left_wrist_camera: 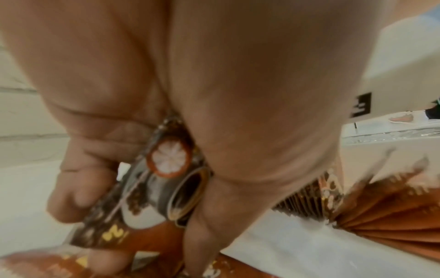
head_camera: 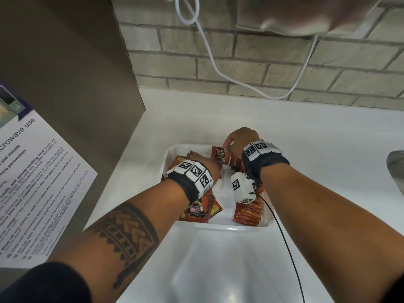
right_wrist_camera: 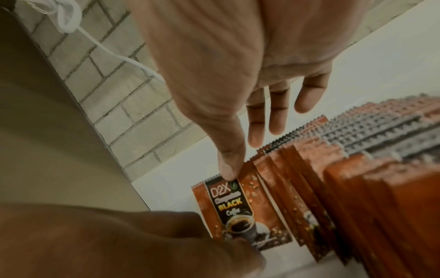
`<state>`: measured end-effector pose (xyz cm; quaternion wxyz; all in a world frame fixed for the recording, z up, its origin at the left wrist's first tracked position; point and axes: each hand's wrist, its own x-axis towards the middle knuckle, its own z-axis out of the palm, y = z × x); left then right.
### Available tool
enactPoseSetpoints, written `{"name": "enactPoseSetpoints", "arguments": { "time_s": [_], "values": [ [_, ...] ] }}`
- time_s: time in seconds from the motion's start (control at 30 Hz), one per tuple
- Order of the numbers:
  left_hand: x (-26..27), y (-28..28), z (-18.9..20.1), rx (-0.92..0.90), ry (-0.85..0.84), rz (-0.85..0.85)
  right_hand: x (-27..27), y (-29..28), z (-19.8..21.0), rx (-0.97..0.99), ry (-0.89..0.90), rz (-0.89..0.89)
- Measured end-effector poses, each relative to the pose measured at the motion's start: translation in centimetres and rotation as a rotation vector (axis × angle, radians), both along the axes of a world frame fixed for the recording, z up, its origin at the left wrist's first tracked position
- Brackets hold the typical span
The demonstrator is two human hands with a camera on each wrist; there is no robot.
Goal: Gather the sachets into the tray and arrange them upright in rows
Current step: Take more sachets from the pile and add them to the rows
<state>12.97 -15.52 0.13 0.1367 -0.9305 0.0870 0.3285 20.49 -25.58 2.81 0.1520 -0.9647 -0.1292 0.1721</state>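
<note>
My right hand has fingers straight and relaxed, index tip touching the top edge of the front sachet, steadying it, nothing pinched. My left hand grips a small bunch of sachets between thumb and curled fingers.

To do this well, I think: keep the right fingertip light on that front sachet so the row behind it doesn't fan or topple, bring the left-hand bunch in flush against it, bottoms down on the tray floor, then let go.

Sachets: thin flat red-brown coffee packets, serrated top edges, dark label with a cup. The row runs back from my right fingertip, upright but leaning a bit. Loose flat ones lie under my left wrist, another stack under my right wrist.
</note>
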Motion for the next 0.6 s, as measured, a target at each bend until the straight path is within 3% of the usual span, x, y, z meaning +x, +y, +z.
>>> {"name": "enactPoseSetpoints", "arguments": {
  "time_s": [0.1, 0.33, 0.47, 0.6],
  "values": [
    [0.1, 0.2, 0.1, -0.047, 0.003, 0.055, 0.2, -0.1, -0.2, 0.015, 0.008, 0.016],
    [-0.5, 0.8, 0.0, -0.116, -0.134, -0.046, 0.8, -0.1, -1.2, 0.015, -0.043, 0.043],
    [-1.1, 0.3, 0.9, -0.090, -0.099, -0.017, 1.1, -0.3, -1.4, 0.049, -0.050, 0.047],
    [-1.6, 1.0, 0.7, -0.191, -0.211, -0.016, 1.1, -0.8, -1.0, 0.111, -0.038, 0.032]
  ]
}}
